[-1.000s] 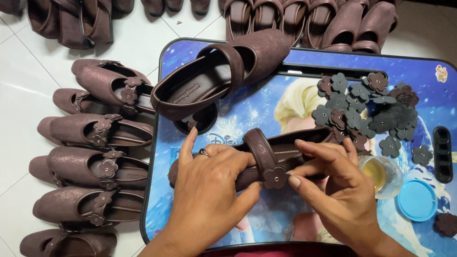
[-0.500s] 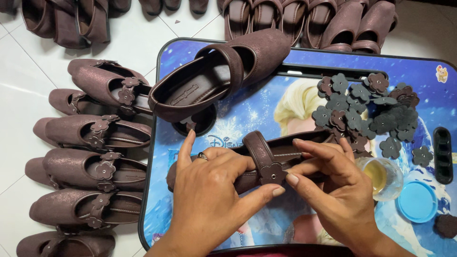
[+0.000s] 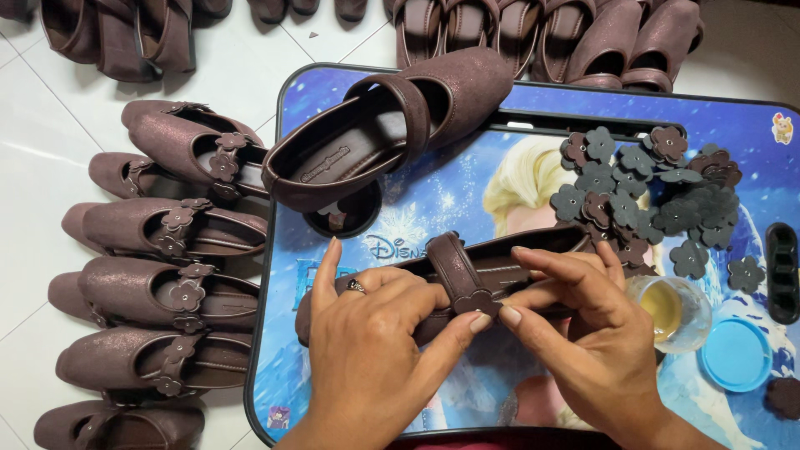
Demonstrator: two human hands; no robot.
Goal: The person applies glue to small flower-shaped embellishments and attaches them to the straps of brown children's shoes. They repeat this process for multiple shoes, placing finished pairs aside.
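Note:
A dark brown strap shoe (image 3: 500, 262) lies on its side on a blue picture-printed tray table (image 3: 433, 196). My left hand (image 3: 375, 350), with a ring on one finger, grips the shoe's heel half. My right hand (image 3: 583, 333) holds its toe half. Both thumbs press a small brown flower (image 3: 477, 302) against the end of the strap (image 3: 454, 271). A second matching shoe (image 3: 392, 125), without a flower, rests at the tray's top left, its toe over the edge.
A heap of brown and grey flower cut-outs (image 3: 650, 192) lies at the tray's right. By my right hand stand a small open jar of yellowish glue (image 3: 671, 310) and its blue lid (image 3: 735, 354). Finished flowered shoes (image 3: 167, 292) line the white floor at left; more shoes (image 3: 550, 33) lie above.
My thumbs have drawn closer together on the strap end, pressing on the flower. The view has shifted slightly; the shoe and tray stay where they were.

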